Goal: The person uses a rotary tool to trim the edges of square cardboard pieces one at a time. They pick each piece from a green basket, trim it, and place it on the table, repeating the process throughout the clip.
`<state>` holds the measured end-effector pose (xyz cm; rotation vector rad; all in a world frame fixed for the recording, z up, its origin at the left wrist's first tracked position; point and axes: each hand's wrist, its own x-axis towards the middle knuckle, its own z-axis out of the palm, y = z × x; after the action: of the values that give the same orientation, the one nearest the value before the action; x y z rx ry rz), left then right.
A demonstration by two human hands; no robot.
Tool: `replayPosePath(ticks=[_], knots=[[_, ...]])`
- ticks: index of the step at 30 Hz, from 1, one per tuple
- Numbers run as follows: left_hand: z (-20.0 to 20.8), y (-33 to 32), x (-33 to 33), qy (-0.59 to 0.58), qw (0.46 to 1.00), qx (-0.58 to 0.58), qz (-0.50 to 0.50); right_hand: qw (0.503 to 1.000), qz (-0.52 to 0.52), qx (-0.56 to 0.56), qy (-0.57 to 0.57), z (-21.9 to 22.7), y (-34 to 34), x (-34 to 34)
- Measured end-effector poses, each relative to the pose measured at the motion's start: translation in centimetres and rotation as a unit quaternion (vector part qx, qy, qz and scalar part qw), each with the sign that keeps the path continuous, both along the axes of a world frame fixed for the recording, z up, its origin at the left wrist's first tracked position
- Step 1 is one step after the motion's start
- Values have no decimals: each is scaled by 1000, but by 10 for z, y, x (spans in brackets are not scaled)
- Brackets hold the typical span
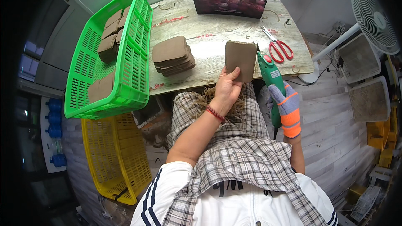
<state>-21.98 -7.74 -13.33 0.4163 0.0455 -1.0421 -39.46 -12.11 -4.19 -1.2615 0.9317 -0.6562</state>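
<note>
My left hand (228,88) holds up a flat brown pad (240,54) with rounded corners, thumb on its face, above the front edge of the table. In my right hand, gloved in grey and orange (289,109), is a green electric hand cutter (270,72) with a red button. The cutter's tip is at the pad's upper right corner; whether it touches is too small to tell. A stack of similar brown pads (171,54) lies to the left. Red-handled scissors (274,41) rest beyond the cutter. Thin brown offcuts (228,115) lie in my lap on the checked apron.
A green plastic crate (136,58) with stacks of pads stands at the left, above a yellow crate (102,159). A dark box (228,7) of more pads sits at the table's (209,27) back. A white fan (372,19) stands to the right.
</note>
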Motion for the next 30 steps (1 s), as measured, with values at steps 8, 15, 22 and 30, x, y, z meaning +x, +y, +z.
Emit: replayPosePath(ticks=[8, 15, 22, 30], knots=[[20, 28, 54, -217, 975, 41, -36, 995, 73, -37, 53, 7, -1, -12], [41, 44, 96, -339, 933, 84, -88, 987, 118, -58, 89, 14, 4, -12], [45, 55, 92, -345, 908, 149, -186, 985, 141, -67, 79, 9, 6, -11], [41, 63, 90, -391, 865, 191, -249, 986, 136, -49, 85, 8, 6, -9]])
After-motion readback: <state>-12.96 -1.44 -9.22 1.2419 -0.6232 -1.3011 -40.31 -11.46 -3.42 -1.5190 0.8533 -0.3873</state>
